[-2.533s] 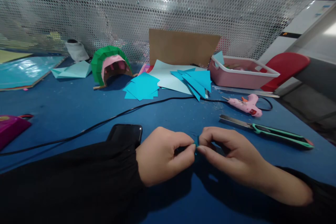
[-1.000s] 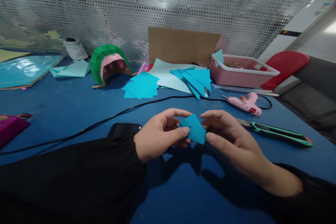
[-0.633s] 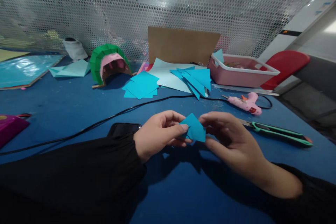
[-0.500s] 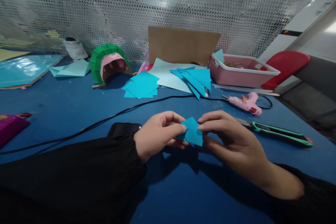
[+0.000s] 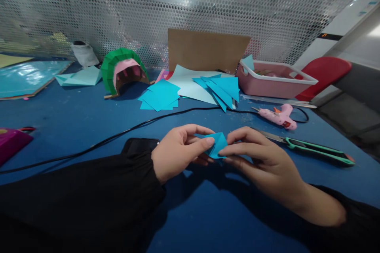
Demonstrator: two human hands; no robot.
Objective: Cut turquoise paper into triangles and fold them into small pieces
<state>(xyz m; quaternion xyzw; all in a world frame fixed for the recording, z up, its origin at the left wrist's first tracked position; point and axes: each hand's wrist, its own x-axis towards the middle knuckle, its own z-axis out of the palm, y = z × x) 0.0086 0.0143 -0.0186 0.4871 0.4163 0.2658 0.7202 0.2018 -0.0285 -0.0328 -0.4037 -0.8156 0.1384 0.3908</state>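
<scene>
Here's the folded blue paper [image 5: 219, 142], held just above the table [image 5: 196, 221], right between both hands. The left hand [image 5: 178, 152] clamps its left side, thumb on top; the right hand [image 5: 264, 162] pinches the near right corner. It should be feather-light, crisp enough to take a crease, easily crumpled, hardly slippery; edges and corners look the best grip.
</scene>
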